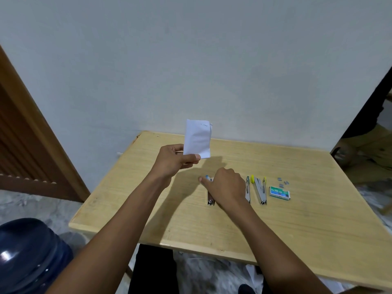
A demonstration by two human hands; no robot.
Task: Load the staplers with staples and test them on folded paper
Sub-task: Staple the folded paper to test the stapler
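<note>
At the far left, a dark blue plastic water jug (pixel 27 255) stands on the floor beside the light wooden desk (pixel 212 225), and a brown wooden door (pixel 25 132) lines the pale wall behind it.

The person's left hand (pixel 174 160) is raised above the desk's back left part. Its grip is narrow, thumb pressed against the curled fingers, pinching the lower left corner of a folded white sheet of paper (pixel 198 139). The paper stands upright in the air, clear of the desk, with a few small dark marks near its top right edge.

Just right of it and lower, the right hand (pixel 227 187) rests knuckles-up over a small silver stapler with a blue tip (pixel 210 196) that lies on the desk. The forefinger stretches left past the blue end, and the stapler's metal rear end shows below the hand. The fingers are curled down around the stapler, but the hand hides how tightly its grip closes on it, so whether it holds or only touches cannot be told.

Right of that hand lies a slim silver stapler with a green tip (pixel 247 190), partly covered by the hand's edge. Beside it is a silver stapler with yellow tips (pixel 260 189), opened in a narrow V. Next comes a small green box of staples marked No.10 (pixel 279 193), flat on the desk, and just behind it a few loose grey strips of staples (pixel 283 181).
</note>
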